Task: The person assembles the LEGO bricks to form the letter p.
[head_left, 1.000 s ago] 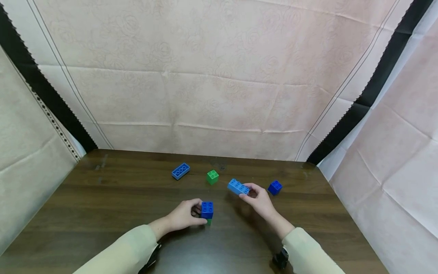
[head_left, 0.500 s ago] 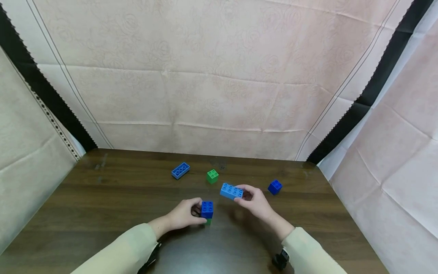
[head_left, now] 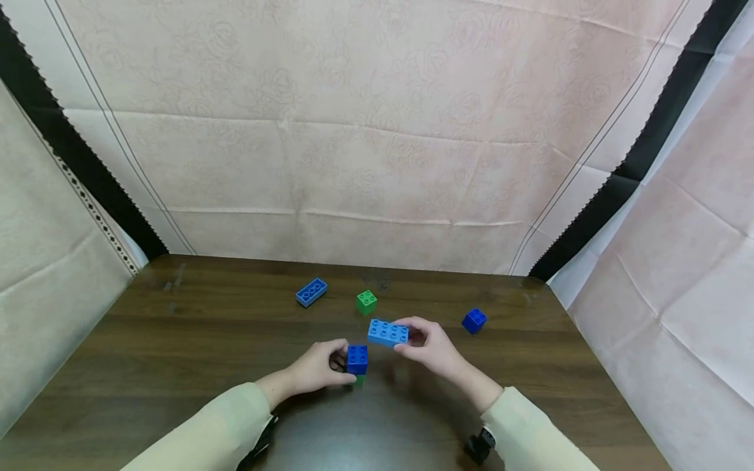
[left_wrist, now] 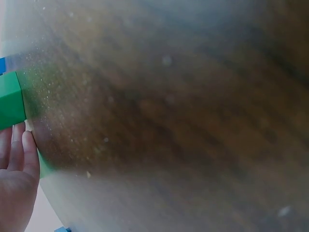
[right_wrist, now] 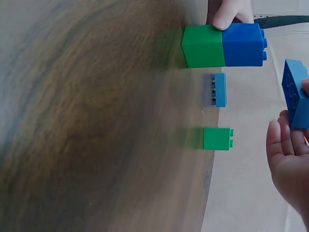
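Pale cloth (head_left: pixel 353 131) is hung across the upper frame, behind a dark wooden tabletop (head_left: pixel 177 340). At lower centre, a two-block stack (head_left: pixel 357 359) is gripped between the thumb and fingers of the left hand (head_left: pixel 318 369). Just to its upper right, a light-blue brick (head_left: pixel 388 333) is pinched at its right end by the right hand (head_left: pixel 432 347), apart from the stack. By all appearances, the stack is best braced upright and the brick best kept level; any contact is best made squarely, hollow underside over studs, since a slanted push could tip the blocks. The brick is topped by two rows of four studs, its tubed underside exposed in the right wrist view. The stack is formed of dark blue on green. Farther up, an overturned blue brick (head_left: pixel 311 292) is seen left of a small green block (head_left: pixel 366 302); a dark-blue block (head_left: pixel 474 321) is placed right of centre.
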The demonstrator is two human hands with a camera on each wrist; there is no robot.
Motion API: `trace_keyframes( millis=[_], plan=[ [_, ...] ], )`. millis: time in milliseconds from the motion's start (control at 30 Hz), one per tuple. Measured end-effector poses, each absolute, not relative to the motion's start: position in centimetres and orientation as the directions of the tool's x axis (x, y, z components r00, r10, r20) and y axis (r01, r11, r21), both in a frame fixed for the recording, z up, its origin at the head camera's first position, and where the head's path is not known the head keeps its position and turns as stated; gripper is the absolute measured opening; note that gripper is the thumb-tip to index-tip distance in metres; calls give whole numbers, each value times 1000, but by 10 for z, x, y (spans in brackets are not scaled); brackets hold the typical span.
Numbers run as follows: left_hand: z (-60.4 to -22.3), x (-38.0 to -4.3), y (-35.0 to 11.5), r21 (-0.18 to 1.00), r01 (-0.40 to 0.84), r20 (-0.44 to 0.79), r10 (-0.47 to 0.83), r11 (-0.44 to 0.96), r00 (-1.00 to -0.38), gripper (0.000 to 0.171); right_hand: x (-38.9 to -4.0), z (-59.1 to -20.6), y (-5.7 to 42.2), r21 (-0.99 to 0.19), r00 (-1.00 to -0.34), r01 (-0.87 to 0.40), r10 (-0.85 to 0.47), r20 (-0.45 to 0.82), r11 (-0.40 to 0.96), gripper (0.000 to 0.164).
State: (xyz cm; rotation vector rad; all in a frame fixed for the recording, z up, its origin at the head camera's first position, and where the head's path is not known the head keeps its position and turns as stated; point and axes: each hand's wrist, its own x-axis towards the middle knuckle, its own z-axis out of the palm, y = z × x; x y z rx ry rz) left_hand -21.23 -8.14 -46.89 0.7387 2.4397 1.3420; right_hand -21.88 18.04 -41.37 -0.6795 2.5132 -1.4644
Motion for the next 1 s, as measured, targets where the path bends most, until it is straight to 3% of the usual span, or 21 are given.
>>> trace_keyframes(
  millis=[1000],
  plan=[
    [-470, -214, -82, 842, 310, 17, 553, 442, -833, 29, -201, -386, 159, -813, -789, -397, -610, 66, 425, 37]
  ],
)
